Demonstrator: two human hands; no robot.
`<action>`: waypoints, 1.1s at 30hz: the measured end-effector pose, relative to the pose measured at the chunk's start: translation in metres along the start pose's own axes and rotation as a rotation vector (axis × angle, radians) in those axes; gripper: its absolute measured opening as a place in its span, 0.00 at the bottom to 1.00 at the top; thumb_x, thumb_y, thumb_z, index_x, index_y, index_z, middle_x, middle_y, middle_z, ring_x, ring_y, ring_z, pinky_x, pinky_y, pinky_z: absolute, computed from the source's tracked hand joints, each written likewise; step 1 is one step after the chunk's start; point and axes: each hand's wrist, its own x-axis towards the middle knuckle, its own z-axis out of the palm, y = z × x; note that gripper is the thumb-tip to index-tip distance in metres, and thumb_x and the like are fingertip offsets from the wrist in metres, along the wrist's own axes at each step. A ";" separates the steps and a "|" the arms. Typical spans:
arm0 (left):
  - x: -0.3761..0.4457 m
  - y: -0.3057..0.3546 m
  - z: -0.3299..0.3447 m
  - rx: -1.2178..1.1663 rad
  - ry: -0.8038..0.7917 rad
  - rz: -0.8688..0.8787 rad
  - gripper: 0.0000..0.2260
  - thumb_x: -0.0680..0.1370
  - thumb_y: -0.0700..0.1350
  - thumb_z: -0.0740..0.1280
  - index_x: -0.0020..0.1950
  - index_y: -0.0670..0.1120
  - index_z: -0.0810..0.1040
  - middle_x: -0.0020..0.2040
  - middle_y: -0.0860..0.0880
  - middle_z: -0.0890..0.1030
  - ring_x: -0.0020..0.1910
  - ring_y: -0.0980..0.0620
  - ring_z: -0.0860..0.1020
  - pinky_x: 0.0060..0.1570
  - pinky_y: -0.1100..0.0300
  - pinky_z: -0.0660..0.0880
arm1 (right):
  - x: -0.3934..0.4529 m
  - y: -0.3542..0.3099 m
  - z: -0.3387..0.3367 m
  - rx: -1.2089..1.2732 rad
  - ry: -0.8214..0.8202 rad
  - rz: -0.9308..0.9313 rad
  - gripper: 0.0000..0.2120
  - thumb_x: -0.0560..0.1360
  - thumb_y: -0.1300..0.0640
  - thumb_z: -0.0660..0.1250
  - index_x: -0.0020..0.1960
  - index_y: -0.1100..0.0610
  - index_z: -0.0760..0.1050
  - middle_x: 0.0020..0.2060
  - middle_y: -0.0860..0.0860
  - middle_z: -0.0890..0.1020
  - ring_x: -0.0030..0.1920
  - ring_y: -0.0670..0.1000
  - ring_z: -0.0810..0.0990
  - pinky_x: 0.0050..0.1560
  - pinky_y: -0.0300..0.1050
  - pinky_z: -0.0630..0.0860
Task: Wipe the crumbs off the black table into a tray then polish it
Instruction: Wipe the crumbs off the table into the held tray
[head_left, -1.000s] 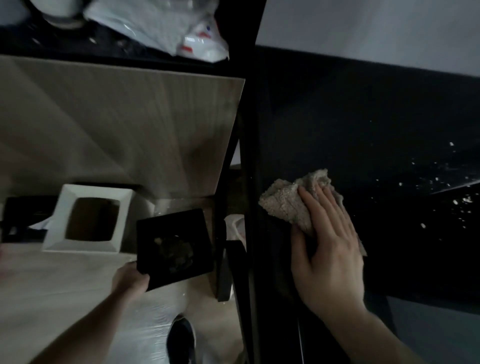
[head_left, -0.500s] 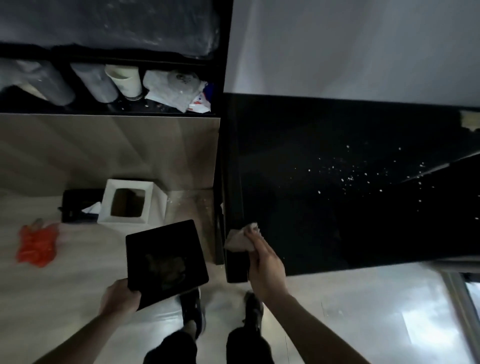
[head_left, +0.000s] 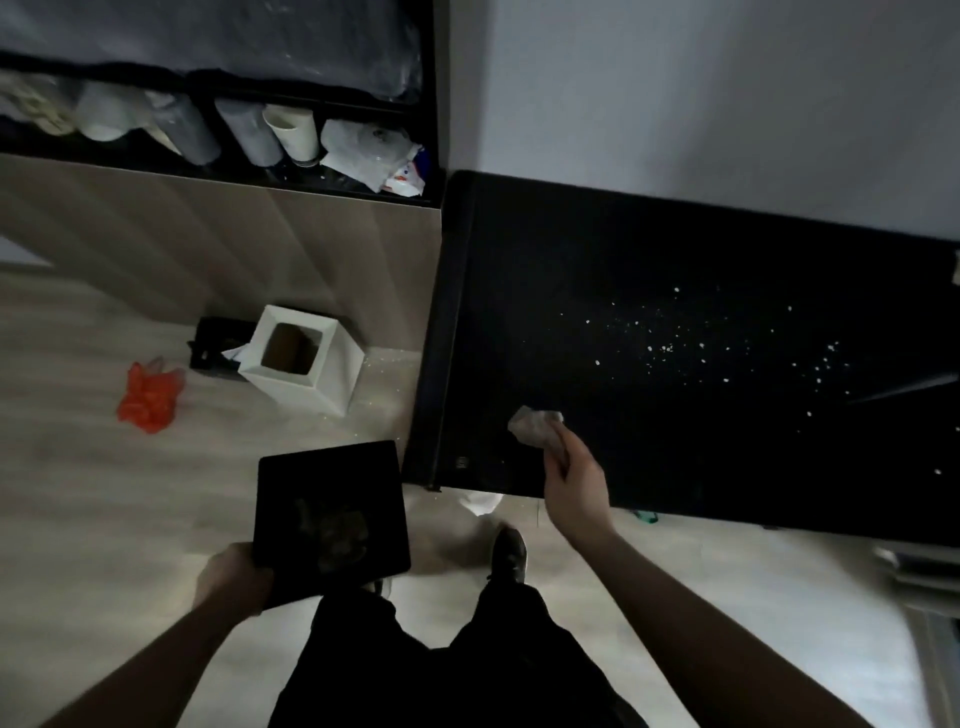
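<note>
Floor (head_left: 78, 493): pale wood, fills the lower left of the frame.
Black table (head_left: 675, 249): right half of the frame, its near left corner at centre.
Shelf (head_left: 218, 130): upper left, holding cups and a crumpled bag.
Tray (head_left: 330, 519): black and square, lower centre-left, just beside the table's near corner; a dark heap lies in it.
White bin (head_left: 301, 361): left of centre, on the floor, open top.
Left hand (head_left: 231, 577): fingers closed on the tray's near left corner.
Right hand (head_left: 574, 480): fingers pinched around the cloth, over the table's near edge.
Cloth (head_left: 535, 423): bunched, on the table near its left end.
Orange bag (head_left: 148, 397): on the floor, left.
Crumbs (head_left: 675, 345): white specks scattered right of centre, well apart from the cloth.
</note>
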 end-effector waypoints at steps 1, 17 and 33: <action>-0.012 0.003 0.007 0.002 0.006 -0.027 0.04 0.71 0.40 0.67 0.41 0.46 0.82 0.24 0.50 0.78 0.22 0.52 0.77 0.26 0.64 0.70 | 0.007 0.006 -0.014 -0.007 -0.008 0.003 0.22 0.84 0.57 0.63 0.76 0.46 0.69 0.66 0.47 0.81 0.63 0.52 0.82 0.64 0.56 0.80; -0.071 0.051 0.102 -0.022 -0.165 -0.065 0.09 0.71 0.43 0.65 0.44 0.46 0.84 0.39 0.45 0.86 0.42 0.44 0.85 0.40 0.56 0.79 | 0.163 0.030 -0.109 -0.218 0.098 -0.026 0.23 0.84 0.58 0.57 0.77 0.46 0.67 0.72 0.49 0.76 0.70 0.53 0.75 0.70 0.52 0.74; -0.064 0.147 0.126 0.035 -0.177 0.145 0.05 0.71 0.40 0.64 0.45 0.49 0.74 0.48 0.43 0.84 0.54 0.41 0.82 0.50 0.55 0.77 | 0.097 0.065 -0.018 -0.451 -0.116 -0.307 0.26 0.81 0.64 0.61 0.78 0.51 0.69 0.80 0.52 0.65 0.82 0.59 0.55 0.82 0.56 0.50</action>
